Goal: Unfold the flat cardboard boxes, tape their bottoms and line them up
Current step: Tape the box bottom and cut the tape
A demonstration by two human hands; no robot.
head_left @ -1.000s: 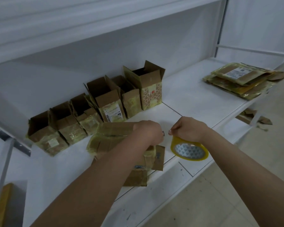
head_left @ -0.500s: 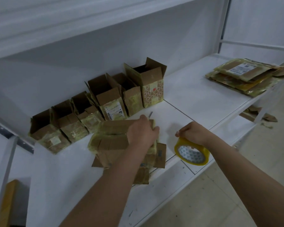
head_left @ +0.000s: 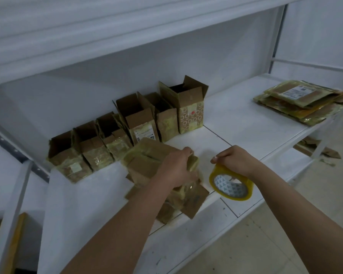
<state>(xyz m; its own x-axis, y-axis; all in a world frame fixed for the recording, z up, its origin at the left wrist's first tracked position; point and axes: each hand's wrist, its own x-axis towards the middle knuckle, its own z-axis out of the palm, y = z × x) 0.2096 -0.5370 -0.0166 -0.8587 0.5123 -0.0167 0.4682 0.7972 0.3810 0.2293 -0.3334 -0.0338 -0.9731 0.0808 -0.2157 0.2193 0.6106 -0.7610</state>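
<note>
Two hands at frame centre: left hand (head_left: 176, 167) clamps the upturned brown cardboard box (head_left: 147, 165), right hand (head_left: 234, 161) grips the yellow tape roll (head_left: 231, 182); best press tape flat along the seam.

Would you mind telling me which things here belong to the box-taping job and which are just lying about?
Part of the job:
- box being taped, under the left hand
- tape roll, held by the right hand
- row of opened boxes along the back
- stack of flat boxes, far right of the shelf

Lying about:
- cardboard scraps on the lower level
</note>
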